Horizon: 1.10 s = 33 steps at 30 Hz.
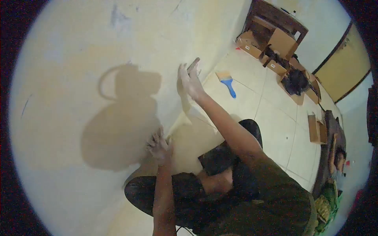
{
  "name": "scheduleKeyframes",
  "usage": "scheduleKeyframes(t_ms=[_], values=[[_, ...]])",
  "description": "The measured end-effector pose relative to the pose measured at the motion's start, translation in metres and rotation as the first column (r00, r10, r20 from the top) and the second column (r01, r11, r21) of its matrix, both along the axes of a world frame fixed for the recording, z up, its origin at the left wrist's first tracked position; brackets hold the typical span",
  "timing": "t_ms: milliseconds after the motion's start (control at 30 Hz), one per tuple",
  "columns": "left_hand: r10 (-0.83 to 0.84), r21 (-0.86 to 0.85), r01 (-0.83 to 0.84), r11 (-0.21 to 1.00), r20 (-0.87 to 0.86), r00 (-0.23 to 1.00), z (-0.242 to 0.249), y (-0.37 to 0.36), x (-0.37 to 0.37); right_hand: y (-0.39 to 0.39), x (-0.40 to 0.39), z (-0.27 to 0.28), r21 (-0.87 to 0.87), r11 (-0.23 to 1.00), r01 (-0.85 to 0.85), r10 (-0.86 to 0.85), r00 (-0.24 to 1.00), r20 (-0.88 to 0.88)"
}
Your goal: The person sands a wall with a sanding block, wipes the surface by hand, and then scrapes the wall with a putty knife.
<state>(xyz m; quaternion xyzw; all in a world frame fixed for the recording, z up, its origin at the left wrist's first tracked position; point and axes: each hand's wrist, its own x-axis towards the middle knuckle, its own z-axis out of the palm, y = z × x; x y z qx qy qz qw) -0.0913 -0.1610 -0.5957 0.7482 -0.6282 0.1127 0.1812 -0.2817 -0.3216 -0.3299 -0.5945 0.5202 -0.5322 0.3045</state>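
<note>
My right hand (191,83), whitened with dust, is raised close to the pale, patchy wall (59,78). It holds a small flat brownish-grey piece (193,64) that sticks out past the fingers; its exact kind I cannot tell. Lower down, my left hand (159,148) has its fingers spread towards the wall, and it is dusty as well. Nothing shows in that hand. My legs are folded on the floor, below and between the two arms. A broad shadow of my head and body falls across the wall.
A paintbrush (226,83) with a blue handle lies on the tiled floor (271,118) beyond my right forearm. Open cardboard boxes (283,43) with dark items stand along the far side. A smaller box (317,129) is at the right, near another person (338,161).
</note>
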Motion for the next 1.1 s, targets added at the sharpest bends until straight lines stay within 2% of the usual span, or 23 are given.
scheduleKeyframes(t_ms=[33,100,167,233,333,367,433,500,533,567,633,700,733,767,800,833,867,933,1000,1067,1100], values=[[0.011,0.085,-0.011,0.996,0.003,1.000,0.020,-0.002,0.000,0.006,-0.004,0.018,0.114,0.987,-0.110,0.105,0.993,0.045],[-0.042,0.039,0.042,0.998,0.000,0.999,0.031,0.001,0.003,0.008,-0.003,0.025,0.210,0.957,-0.200,0.192,0.980,0.058],[-0.067,0.048,0.068,0.996,-0.023,0.997,0.035,-0.004,0.000,0.009,0.000,0.012,0.185,0.971,-0.150,0.158,0.987,-0.027],[-0.078,0.147,0.085,0.985,-0.052,0.996,0.033,0.004,0.002,-0.007,-0.013,0.024,0.234,0.963,-0.135,0.135,0.991,0.016],[-0.090,0.275,0.051,0.960,0.134,0.987,0.040,0.004,-0.004,0.003,0.000,0.034,0.234,0.971,-0.058,0.061,0.998,-0.004],[-0.162,0.176,0.150,0.973,0.055,0.985,0.044,0.004,-0.013,0.012,0.005,0.032,0.183,0.980,-0.080,0.086,0.996,-0.022],[-0.334,-0.037,0.333,0.942,-0.066,0.940,0.079,0.018,-0.040,-0.003,-0.002,0.017,0.214,0.960,-0.179,0.170,0.984,0.059],[-0.530,-0.249,0.488,0.836,-0.139,0.837,0.112,0.038,-0.061,-0.018,-0.014,0.031,0.279,0.958,-0.064,0.041,0.995,0.088],[-0.589,-0.277,0.536,0.797,-0.163,0.792,0.116,0.036,-0.063,-0.021,-0.016,0.038,0.306,0.952,-0.011,-0.020,0.995,0.096],[-0.645,-0.303,0.582,0.755,-0.184,0.741,0.120,0.036,-0.064,-0.015,-0.011,0.039,0.245,0.968,-0.048,0.029,0.996,0.080],[-0.676,-0.193,0.649,0.736,-0.259,0.690,0.124,0.027,-0.069,0.000,0.002,0.038,0.132,0.982,-0.136,0.135,0.991,0.018],[-0.518,-0.048,0.543,0.838,-0.379,0.767,0.134,0.000,-0.051,-0.003,0.003,0.043,0.110,0.993,-0.041,0.047,0.997,-0.055],[-0.472,-0.031,0.522,0.852,-0.474,0.743,0.134,-0.005,-0.041,-0.001,0.000,0.045,0.100,0.995,0.011,-0.002,0.996,-0.090],[-0.419,-0.015,0.498,0.867,-0.562,0.713,0.135,-0.010,-0.030,0.004,-0.005,0.047,0.166,0.986,-0.017,0.024,0.999,-0.037],[-0.404,-0.076,0.488,0.870,-0.676,0.616,0.138,-0.018,-0.019,0.004,-0.008,0.054,0.214,0.975,-0.059,0.056,0.998,0.019],[-0.398,-0.121,0.460,0.880,-0.716,0.573,0.141,-0.024,-0.013,0.000,-0.005,0.061,0.253,0.961,-0.109,0.093,0.993,0.076],[-0.396,-0.166,0.430,0.887,-0.752,0.527,0.142,-0.030,-0.008,-0.004,-0.002,0.056,0.176,0.978,-0.113,0.113,0.994,0.011],[-0.391,-0.179,0.389,0.904,-0.716,0.579,0.149,-0.027,-0.014,0.002,0.000,0.036,0.042,0.992,-0.117,0.121,0.985,-0.119],[-0.366,-0.140,0.372,0.918,-0.662,0.654,0.157,-0.025,-0.019,0.002,-0.011,0.047,0.265,0.957,-0.116,0.119,0.993,0.003],[-0.321,-0.073,0.353,0.933,-0.614,0.721,0.161,-0.023,-0.015,0.003,-0.006,0.050,0.226,0.970,-0.094,0.093,0.996,0.017],[-0.294,-0.035,0.345,0.938,-0.606,0.739,0.162,-0.023,-0.012,0.000,0.001,0.040,0.081,0.995,-0.061,0.064,0.997,-0.033]])
